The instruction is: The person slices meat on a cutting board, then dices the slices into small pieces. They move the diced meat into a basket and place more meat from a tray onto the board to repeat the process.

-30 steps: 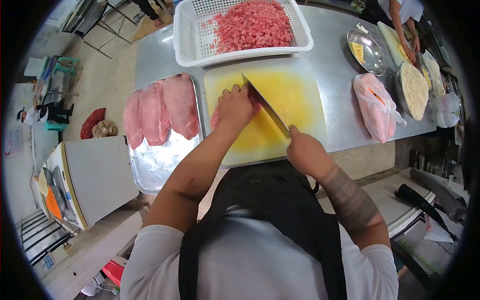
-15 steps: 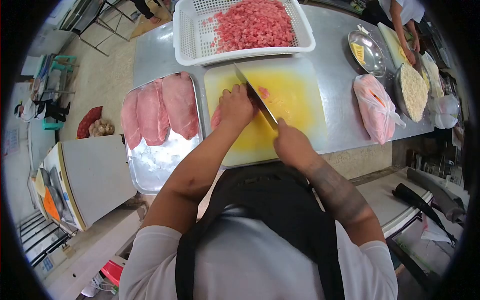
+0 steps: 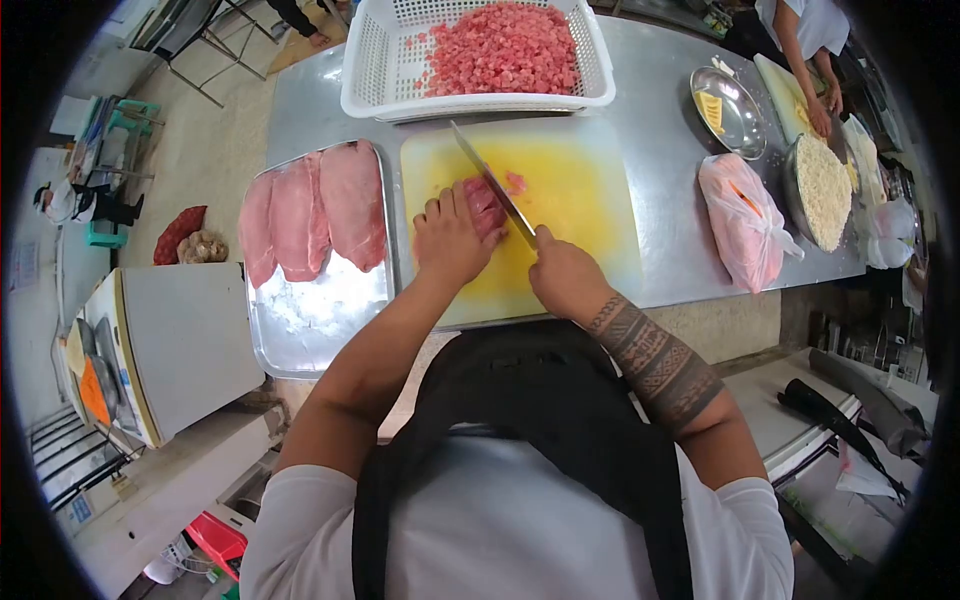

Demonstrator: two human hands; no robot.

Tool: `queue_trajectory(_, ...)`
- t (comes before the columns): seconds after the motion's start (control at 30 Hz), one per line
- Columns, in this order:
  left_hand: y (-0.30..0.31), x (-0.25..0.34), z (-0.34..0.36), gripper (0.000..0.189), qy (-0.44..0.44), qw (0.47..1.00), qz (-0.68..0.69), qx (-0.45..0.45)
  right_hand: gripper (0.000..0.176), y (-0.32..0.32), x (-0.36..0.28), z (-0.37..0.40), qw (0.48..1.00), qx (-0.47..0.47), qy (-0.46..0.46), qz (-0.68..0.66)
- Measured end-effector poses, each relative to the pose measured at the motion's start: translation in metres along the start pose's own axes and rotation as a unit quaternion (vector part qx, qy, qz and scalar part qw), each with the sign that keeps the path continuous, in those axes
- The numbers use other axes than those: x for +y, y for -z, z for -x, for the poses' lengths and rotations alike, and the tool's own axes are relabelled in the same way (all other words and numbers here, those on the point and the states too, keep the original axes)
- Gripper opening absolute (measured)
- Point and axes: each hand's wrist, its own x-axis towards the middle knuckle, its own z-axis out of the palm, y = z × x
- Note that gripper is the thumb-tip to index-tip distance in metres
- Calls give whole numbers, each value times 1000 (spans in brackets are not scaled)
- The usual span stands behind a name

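Note:
My right hand point(image 3: 567, 277) is wrapped round the handle of a long kitchen knife point(image 3: 497, 188), whose blade slants up and to the left. Just left of the blade, my left hand point(image 3: 455, 245) grips a piece of raw meat point(image 3: 481, 203) against the cutting board point(image 3: 610, 240). The board is white with a yellow-stained middle. A small scrap of cut meat point(image 3: 516, 183) lies to the right of the blade. Part of the held piece is hidden under my left fingers.
Large raw meat slabs point(image 3: 300, 220) lie in a metal tray point(image 3: 320, 345) at left. Behind the board stands a white perforated basket point(image 3: 480, 108) of diced meat. To the right are a tied plastic bag point(image 3: 742, 220), metal bowls and a co-worker's hands point(image 3: 825, 112) over another board.
The knife and my right hand have shifted left and slightly upward. My left hand has moved left and a little down, leaving more of the meat showing beside the blade.

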Motion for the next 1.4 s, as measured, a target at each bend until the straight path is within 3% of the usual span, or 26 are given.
queue_trajectory(0.1, 7, 16, 12, 104, 33, 996, 38, -77, 25, 9, 28, 16, 1000, 7, 13, -1)
queue_trajectory(0.2, -14, 12, 20, 105, -38, 990, -81, 113, 24, 17, 42, 35, 1000, 9, -18, 10)
queue_trajectory(0.3, -15, 22, 19, 106, -39, 990, -32, 129, 23, 19, 46, 41, 999, 11, -38, 25)
queue_trajectory(0.5, -22, 15, 4, 97, -51, 998, 17, 31, 23, 16, 35, 47, 999, 17, -11, 30)
queue_trajectory(0.6, -28, 15, 5, 86, -62, 989, 4, 135, 23, 14, 28, 50, 999, 31, 20, 29)
queue_trajectory(0.7, -25, 7, -7, 71, -39, 983, 38, 174, 21, 6, 24, 48, 999, 25, 23, 37)
queue_trajectory(0.8, 6, 12, -16, 55, -3, 995, 93, 31, 20, 6, 20, 45, 998, 19, 13, 58)
queue_trajectory(1.07, -21, 4, -23, 55, -16, 997, 41, 64, 24, 45, -14, 77, 997, -40, -20, 63)
queue_trajectory(1.17, -8, 7, -23, 58, -13, 997, 67, 37, 26, -6, -1, 16, 998, 7, 17, 52)
queue_trajectory(1.27, -9, 4, -24, 60, -17, 995, 79, 54, 31, 0, -19, -30, 998, 4, 4, 58)
queue_trajectory(1.37, -18, 2, -23, 62, -26, 994, 71, 73, 34, 14, -14, -15, 997, 30, 23, 69)
queue_trajectory(1.4, -21, 1, -23, 63, -26, 995, 66, 77, 34, 25, -19, -3, 997, 0, -1, 75)
